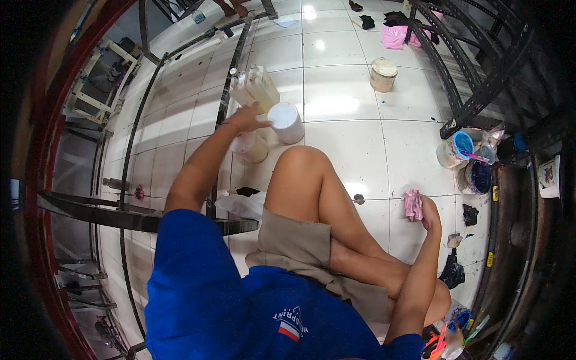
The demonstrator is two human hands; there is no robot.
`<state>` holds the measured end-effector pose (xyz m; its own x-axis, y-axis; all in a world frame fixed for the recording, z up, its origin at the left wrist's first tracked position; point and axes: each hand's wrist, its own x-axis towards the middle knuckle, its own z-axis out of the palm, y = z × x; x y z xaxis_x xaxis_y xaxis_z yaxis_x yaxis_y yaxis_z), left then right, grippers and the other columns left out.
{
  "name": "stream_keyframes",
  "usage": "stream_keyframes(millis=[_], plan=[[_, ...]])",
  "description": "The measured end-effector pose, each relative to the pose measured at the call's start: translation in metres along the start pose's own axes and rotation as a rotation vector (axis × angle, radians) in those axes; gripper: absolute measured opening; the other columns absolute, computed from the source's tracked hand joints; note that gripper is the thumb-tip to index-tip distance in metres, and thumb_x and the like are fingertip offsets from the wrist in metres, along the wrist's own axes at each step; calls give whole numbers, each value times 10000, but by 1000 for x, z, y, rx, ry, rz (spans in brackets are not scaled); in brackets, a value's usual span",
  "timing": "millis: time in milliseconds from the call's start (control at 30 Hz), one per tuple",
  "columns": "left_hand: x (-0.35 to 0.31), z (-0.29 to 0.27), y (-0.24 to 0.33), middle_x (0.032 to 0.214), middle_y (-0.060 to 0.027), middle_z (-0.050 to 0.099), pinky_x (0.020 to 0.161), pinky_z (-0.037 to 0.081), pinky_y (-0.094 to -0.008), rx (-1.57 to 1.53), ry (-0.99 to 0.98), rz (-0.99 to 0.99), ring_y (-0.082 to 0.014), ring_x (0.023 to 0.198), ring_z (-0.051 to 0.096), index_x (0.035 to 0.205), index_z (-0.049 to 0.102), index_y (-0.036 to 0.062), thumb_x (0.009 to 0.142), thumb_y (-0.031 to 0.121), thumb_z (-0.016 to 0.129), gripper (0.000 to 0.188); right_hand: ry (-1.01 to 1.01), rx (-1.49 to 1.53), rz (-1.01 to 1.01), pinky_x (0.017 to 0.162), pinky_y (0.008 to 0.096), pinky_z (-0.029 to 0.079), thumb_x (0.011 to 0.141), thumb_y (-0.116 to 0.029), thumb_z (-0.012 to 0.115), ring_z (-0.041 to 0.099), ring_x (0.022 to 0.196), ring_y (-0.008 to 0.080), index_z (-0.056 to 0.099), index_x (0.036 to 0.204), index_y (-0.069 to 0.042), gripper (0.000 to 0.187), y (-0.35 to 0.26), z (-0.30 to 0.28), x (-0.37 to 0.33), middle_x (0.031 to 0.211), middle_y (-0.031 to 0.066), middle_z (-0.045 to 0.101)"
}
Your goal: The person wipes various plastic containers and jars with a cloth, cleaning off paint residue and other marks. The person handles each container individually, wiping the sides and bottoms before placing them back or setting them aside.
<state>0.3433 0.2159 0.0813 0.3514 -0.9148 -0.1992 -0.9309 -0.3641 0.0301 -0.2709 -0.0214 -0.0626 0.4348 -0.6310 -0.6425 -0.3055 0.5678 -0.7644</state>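
Note:
My left hand (245,119) reaches out over a group of containers on the tiled floor, with its fingers spread. Its fingertips are close to a white lidded tub (287,125); I cannot tell whether they touch it. Just beyond stand two translucent jerrycans (261,89) with pale yellowish content. Below the hand and partly hidden by it is a translucent round tub (252,150). Off to the right, my right hand (429,213) is closed around a crumpled pink cloth (413,205), held low above the floor beside my crossed legs.
Black metal frames stand at left (228,90) and upper right (459,78). A stained round tub (383,75) stands farther ahead. At right are a blue-rimmed paint pot (456,149), a dark pot (477,179) and black scraps (453,270). Someone else's hand (240,11) shows at the top.

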Motion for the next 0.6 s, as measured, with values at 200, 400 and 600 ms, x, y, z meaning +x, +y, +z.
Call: stream_keyframes(millis=[200, 400, 600], plan=[[-69, 54, -87, 1392, -143, 427, 884, 534, -487, -957, -345, -561, -342, 1135, 551, 1390, 393, 65, 942, 551, 443, 662, -97, -57, 35, 567, 311, 519, 977, -251, 361, 632, 658, 170, 639, 1003, -2, 374, -27, 38, -11, 828, 83, 660], [-72, 40, -11, 1405, -118, 401, 934, 520, -482, -1354, -549, -534, -302, 1218, 494, 1429, 302, 93, 986, 456, 439, 589, -65, -98, 15, 444, 310, 476, 974, -267, 346, 594, 558, 164, 625, 954, -20, 373, -27, 39, -17, 729, 71, 630], [6, 35, 114, 1336, -167, 482, 914, 518, -380, -1346, -753, -228, -269, 1131, 566, 1405, 357, 88, 984, 473, 444, 577, 29, -175, -135, 720, 301, 509, 958, -250, 440, 624, 829, 174, 586, 1135, 34, 366, -14, 21, -2, 980, 105, 648]])
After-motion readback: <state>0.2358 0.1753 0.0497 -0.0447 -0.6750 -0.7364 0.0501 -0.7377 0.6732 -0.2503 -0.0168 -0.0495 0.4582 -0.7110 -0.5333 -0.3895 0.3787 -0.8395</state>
